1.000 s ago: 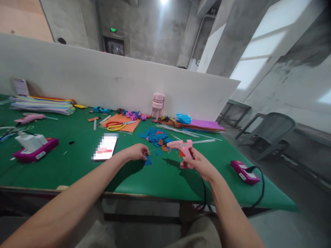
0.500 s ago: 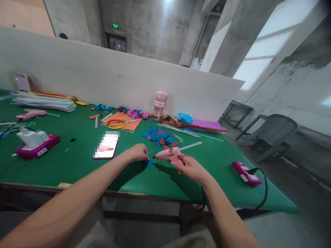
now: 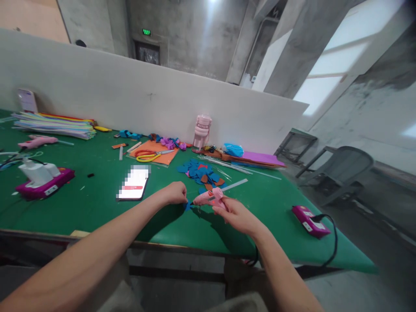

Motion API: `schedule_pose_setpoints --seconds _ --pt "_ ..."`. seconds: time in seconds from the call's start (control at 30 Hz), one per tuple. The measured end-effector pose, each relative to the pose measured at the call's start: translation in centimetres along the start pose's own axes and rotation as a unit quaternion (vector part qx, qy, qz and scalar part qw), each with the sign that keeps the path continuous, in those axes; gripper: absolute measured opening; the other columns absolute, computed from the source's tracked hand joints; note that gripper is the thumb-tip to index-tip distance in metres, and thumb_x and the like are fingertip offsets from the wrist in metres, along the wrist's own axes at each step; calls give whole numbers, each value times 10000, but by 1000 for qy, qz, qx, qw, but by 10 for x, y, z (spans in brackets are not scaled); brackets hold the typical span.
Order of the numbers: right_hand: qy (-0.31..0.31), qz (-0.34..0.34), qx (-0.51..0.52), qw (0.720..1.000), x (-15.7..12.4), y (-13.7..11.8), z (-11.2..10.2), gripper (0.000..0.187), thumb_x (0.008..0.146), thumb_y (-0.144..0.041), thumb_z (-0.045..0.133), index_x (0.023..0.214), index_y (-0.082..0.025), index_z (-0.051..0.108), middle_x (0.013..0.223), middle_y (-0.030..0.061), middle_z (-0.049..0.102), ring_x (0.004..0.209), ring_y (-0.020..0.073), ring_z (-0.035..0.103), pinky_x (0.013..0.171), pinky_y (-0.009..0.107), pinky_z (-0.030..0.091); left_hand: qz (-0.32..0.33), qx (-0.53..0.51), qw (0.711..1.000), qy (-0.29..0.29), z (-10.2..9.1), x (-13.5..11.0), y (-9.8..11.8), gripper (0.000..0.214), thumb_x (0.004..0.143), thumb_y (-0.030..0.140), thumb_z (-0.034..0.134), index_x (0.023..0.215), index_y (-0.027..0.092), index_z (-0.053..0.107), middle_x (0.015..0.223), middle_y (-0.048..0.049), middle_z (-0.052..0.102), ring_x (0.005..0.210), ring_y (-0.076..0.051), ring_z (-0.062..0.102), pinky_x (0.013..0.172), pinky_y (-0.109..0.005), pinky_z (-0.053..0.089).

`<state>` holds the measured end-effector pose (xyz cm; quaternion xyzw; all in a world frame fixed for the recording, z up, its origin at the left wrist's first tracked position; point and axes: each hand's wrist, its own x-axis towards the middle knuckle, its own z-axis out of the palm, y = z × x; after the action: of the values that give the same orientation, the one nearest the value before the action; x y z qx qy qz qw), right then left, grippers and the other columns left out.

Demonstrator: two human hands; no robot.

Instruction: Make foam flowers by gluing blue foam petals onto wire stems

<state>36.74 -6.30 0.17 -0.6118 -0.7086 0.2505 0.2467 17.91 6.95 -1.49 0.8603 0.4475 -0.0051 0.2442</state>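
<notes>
Phone (image 3: 138, 184): lying left of centre
Left hand (image 3: 176, 192): fingertips pinched on the blue piece (image 3: 187, 206)
Blue piece: just below frame centre, at the tip of the glue gun (image 3: 205, 198)
Right hand (image 3: 238, 215): wrapped around the glue gun's handle, apart from the left hand

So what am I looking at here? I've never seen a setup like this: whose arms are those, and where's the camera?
There's no machine arm here, just a person's two bare hands. The camera is worn on that person's head, looking forward and down, so you see roughly their own view.

The right hand grips a pink glue gun. The left hand holds a small blue piece at its fingertips, by the gun's tip; whether they touch is hard to tell.

On the green table lie a pile of cut pieces, a phone and, on an orange sheet, scissors. A pink bottle stands behind.
</notes>
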Motion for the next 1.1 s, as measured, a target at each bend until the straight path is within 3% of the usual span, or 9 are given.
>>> schedule_pose_setpoints --seconds 0.37,0.67,0.83,1.1 --pt "-3 -26 -102 994 -2 -8 6 260 843 -341 438 895 -145 600 1120 115 582 1021 230 525 887 340 377 0 18 1000 -7 -3 -5 6 124 611 229 584 644 155 679 636 -31 653 616 -142 563 509 -202 361" --pt "-14 -33 -65 997 -1 -4 5 306 860 -347 401 997 -140 580 1053 104 613 928 206 558 828 327 415 5 26 1000 -16 -6 -6 7 134 631 221 585 676 145 685 693 -37 675 644 -135 576 496 -190 348" --pt "-14 -32 -65 997 -2 -7 3 270 859 -341 397 854 -152 589 1023 94 621 908 209 559 790 319 422 7 34 999 -18 -7 -6 8 122 628 228 589 665 153 678 673 -24 666 628 -122 564 486 -184 333" --pt "6 -40 -99 994 -3 -10 3 223 854 -310 404 829 -151 559 1013 117 614 900 227 555 783 338 413 8 39 999 -22 -8 -7 9 141 639 233 587 685 143 684 666 -29 659 604 -121 545 480 -189 327"
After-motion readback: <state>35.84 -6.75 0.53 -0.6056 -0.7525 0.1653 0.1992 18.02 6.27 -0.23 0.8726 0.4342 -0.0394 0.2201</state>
